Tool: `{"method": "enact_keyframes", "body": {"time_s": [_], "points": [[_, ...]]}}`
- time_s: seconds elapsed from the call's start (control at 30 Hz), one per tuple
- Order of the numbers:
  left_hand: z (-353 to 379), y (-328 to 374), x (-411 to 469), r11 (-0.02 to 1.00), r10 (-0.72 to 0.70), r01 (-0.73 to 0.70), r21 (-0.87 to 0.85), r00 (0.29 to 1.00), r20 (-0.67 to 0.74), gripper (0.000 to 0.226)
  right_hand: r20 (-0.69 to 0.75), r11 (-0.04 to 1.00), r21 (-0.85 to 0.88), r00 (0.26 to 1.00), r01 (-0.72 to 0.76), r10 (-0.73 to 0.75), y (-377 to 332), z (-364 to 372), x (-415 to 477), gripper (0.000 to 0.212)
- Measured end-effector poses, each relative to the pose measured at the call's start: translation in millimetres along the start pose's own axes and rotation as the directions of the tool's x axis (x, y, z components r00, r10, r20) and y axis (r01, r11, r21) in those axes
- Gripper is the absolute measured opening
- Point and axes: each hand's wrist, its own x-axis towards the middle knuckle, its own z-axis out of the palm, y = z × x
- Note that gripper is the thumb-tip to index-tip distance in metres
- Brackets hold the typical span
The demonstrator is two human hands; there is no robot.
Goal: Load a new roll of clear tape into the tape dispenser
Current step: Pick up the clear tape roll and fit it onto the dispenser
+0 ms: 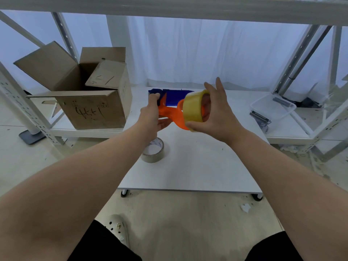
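An orange tape dispenser (170,113) with a dark blue blade end is held above the white table (197,166). My left hand (150,117) grips it by the handle. A yellowish clear tape roll (193,106) sits against the dispenser's orange wheel. My right hand (216,112) holds that roll, thumb on its lower rim and fingers reaching into the core, two fingers pointing up. A used, nearly empty tape roll (153,150) lies flat on the table under my left wrist, partly hidden.
A blue bin (178,97) sits at the table's far edge behind the dispenser. An open cardboard box (88,95) stands on the low shelf at left. A clear plastic container (273,108) rests on the shelf at right. White shelving posts frame both sides.
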Motion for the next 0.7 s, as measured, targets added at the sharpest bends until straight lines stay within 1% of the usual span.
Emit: {"method": "enact_keyframes", "body": {"time_s": [0.13,0.17,0.23,0.3,0.37,0.47,0.5,0.6,0.7], "points": [[6,0,-2,0.998,-0.019,0.016,-0.067,0.999,-0.038,0.043,-0.035,0.999,0.033,0.998,-0.041,0.042,5,8,6,0.106],[6,0,-2,0.998,-0.018,0.015,-0.067,0.999,-0.045,0.044,-0.028,0.995,0.069,0.997,-0.073,0.075,7,10,7,0.105],[6,0,-3,0.998,-0.006,0.004,-0.056,0.999,-0.048,0.047,0.017,0.972,0.191,0.991,-0.134,0.134,10,13,9,0.103],[5,0,-2,0.999,0.015,-0.017,-0.027,0.999,-0.051,0.05,0.056,0.959,0.237,0.988,-0.154,0.145,13,12,8,0.101],[5,1,-1,0.997,0.074,-0.073,0.032,0.997,-0.037,0.052,0.058,0.976,0.166,0.989,-0.143,0.135,16,10,6,0.104],[7,9,-1,0.958,0.196,-0.198,0.207,0.98,0.03,0.053,0.055,0.996,-0.03,0.995,-0.083,0.085,15,8,2,0.113],[7,12,-2,0.942,0.22,-0.224,0.251,0.975,0.044,0.052,0.053,0.995,-0.067,0.996,-0.067,0.071,14,8,1,0.115],[9,15,-7,0.931,0.223,-0.233,0.283,0.973,0.067,0.05,0.035,0.993,-0.103,0.998,-0.049,0.053,10,8,-1,0.115],[13,15,-12,0.921,0.226,-0.24,0.306,0.971,0.081,0.047,0.025,0.979,-0.201,0.999,-0.032,0.038,8,12,-2,0.112]]}}
